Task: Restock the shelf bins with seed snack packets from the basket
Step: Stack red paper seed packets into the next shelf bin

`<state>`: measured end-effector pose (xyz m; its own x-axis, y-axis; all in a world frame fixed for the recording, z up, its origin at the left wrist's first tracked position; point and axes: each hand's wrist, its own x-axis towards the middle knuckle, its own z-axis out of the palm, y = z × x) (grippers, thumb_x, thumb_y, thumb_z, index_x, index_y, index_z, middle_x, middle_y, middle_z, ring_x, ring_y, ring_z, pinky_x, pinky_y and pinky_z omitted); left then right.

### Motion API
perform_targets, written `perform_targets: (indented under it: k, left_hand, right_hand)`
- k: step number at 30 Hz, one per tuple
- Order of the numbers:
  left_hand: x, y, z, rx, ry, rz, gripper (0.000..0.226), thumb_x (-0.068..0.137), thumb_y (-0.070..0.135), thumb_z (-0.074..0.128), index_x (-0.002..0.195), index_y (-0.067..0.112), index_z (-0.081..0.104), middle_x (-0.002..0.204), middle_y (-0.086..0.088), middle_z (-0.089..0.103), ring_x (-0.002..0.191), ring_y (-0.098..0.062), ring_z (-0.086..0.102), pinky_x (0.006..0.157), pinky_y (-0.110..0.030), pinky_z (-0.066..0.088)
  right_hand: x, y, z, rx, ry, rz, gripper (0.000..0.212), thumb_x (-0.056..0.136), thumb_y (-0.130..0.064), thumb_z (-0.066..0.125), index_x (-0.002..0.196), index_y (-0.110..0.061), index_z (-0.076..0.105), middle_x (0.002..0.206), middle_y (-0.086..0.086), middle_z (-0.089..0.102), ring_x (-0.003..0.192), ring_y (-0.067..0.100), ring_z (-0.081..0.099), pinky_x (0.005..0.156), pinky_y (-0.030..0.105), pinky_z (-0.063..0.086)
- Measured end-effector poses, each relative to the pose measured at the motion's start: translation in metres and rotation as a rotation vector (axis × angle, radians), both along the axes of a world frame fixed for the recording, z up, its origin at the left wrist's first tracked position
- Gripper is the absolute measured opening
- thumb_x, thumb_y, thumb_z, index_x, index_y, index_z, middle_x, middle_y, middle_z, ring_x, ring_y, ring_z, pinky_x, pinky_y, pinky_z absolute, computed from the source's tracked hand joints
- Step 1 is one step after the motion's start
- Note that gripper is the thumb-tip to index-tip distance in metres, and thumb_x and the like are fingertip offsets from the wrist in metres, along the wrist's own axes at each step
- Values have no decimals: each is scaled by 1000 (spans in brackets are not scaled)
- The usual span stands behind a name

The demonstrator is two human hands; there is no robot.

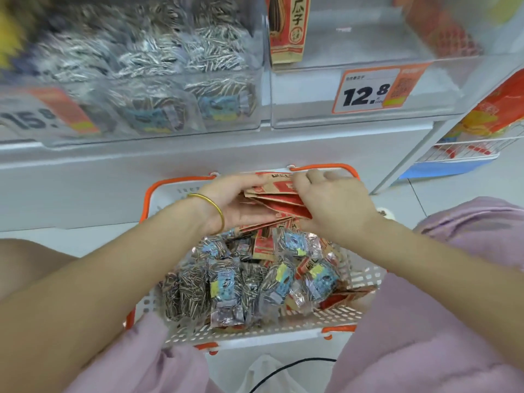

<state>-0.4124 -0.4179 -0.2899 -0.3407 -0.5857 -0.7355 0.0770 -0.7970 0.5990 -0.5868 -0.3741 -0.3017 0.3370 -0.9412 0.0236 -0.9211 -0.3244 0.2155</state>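
Left hand [229, 207] is cupped under a fanned stack of red-and-kraft packets [279, 201], fingers curled round its left end, just above the basket [148, 199]. The stack's long axis runs across, hand to hand. Right hand [337, 207] grips the other end, fingers hooked over the top edge. The nearly empty 12.8 bin [300, 109] sits up ahead, closer to the right hand I'd say

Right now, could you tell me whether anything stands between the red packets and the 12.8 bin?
Nothing visible does. The left hand and right hand hold the red packets above the basket; only the front wall of the bin must be cleared.
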Motion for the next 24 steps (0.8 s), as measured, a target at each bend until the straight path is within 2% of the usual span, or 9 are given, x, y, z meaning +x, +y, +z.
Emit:
perform_targets:
  k: [2, 4, 5, 8, 11, 13, 15, 20, 24]
  left_hand:
    - [6, -1, -2, -85, -51, 19, 26, 88, 0, 55, 111, 10, 48, 99, -17, 62, 78, -26, 67, 59, -41, 60]
    - [12, -3, -4, -180, -146, 15, 46, 86, -8, 54, 121, 19, 42, 103, -14, 62, 78, -26, 66, 58, -44, 59]
    - [15, -3, -4, -249, -213, -15, 55, 85, -10, 55, 126, 24, 40, 100, -9, 63, 77, -24, 66, 60, -43, 59]
    - [26, -8, -4, -433, -292, -148, 70, 82, -13, 56, 133, 31, 36, 94, 0, 62, 78, -19, 65, 68, -40, 57]
    - [34, -10, 2, -521, -263, -281, 71, 82, -14, 56, 131, 34, 35, 96, 1, 62, 76, -15, 66, 61, -33, 57]
    - [36, -10, 6, -556, -233, -325, 69, 82, -13, 57, 128, 33, 36, 97, 1, 61, 77, -15, 66, 61, -32, 58]
    - [37, -10, 11, -558, -213, -328, 64, 83, -9, 59, 126, 33, 37, 95, 2, 63, 73, -14, 67, 57, -30, 58]
    - [40, -9, 13, -549, -276, -331, 40, 91, 17, 56, 125, 32, 41, 90, -5, 67, 78, -22, 70, 63, -45, 60]
    - [40, -13, 13, -555, -322, -254, 20, 99, 23, 42, 115, 35, 47, 82, -4, 67, 67, -17, 69, 57, -42, 60]
  right_hand:
    - [5, -1, 1, 23, -13, 21, 82, 53, -59, 80, 114, -10, 56, 106, 11, 63, 85, 31, 66, 58, 37, 53]
    - [-2, -10, 9, 286, -183, -1, 87, 68, -65, 69, 135, -18, 41, 128, 5, 51, 113, 25, 54, 86, 39, 50]
    - [-7, -17, 16, 437, -331, -40, 82, 74, -61, 65, 139, -19, 38, 132, 2, 48, 116, 21, 50, 93, 36, 45]
    - [-20, -39, 25, 504, -760, -180, 55, 88, -39, 62, 135, -16, 46, 127, 2, 54, 102, 14, 55, 87, 23, 42]
    - [-27, -46, 22, 716, -931, -234, 61, 83, -43, 64, 137, -23, 44, 132, 0, 53, 114, 11, 55, 95, 24, 43]
    - [-22, -43, 22, 916, -983, -217, 77, 71, -48, 67, 140, -30, 38, 131, -7, 53, 114, 8, 55, 93, 26, 48]
    - [-15, -38, 17, 971, -962, -146, 79, 71, -38, 75, 139, -29, 36, 121, -10, 57, 108, 7, 60, 88, 28, 53]
    - [-12, -36, 6, 961, -1016, -136, 43, 75, -25, 78, 111, -27, 55, 103, -3, 70, 91, 14, 70, 80, 46, 57]
    - [-24, -36, 4, 961, -1167, -259, 44, 74, -21, 78, 112, -19, 56, 102, 1, 70, 87, 17, 71, 71, 42, 59]
